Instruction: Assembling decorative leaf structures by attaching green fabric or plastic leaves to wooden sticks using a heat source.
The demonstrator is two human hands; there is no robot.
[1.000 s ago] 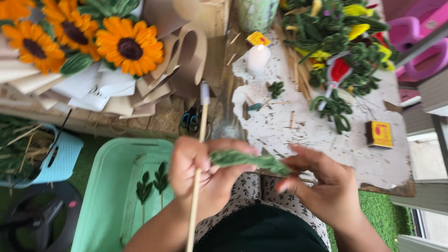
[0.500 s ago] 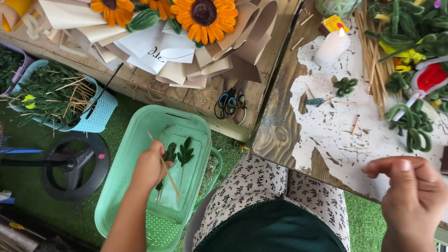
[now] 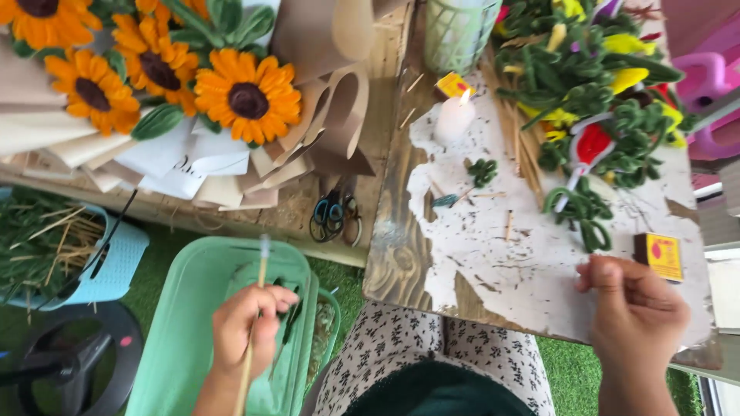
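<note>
My left hand (image 3: pixel 247 327) is closed around a thin wooden stick (image 3: pixel 255 323) and hovers over a mint green plastic basket (image 3: pixel 185 308) on the ground; dark green leaf pieces (image 3: pixel 291 316) lie in the basket beside my fingers. My right hand (image 3: pixel 636 316) rests with curled fingers on the front edge of a worn white-painted wooden table (image 3: pixel 493 254); whether it holds something small is hidden. A small yellow and red box (image 3: pixel 660 256) lies just beyond that hand.
A lit white candle (image 3: pixel 453 119) stands on the table near green pipe-cleaner leaves (image 3: pixel 586 208) and coloured craft flowers (image 3: pixel 593 69). Sunflower bouquets (image 3: pixel 154 73) in paper wrap lie at the left, scissors (image 3: pixel 331 216) below them. A blue basket (image 3: pixel 69 246) of green stems sits far left.
The view has shifted left and down. My left hand has lifted the wooden stick upright over the green basket. My right hand stays at the table's front edge.
</note>
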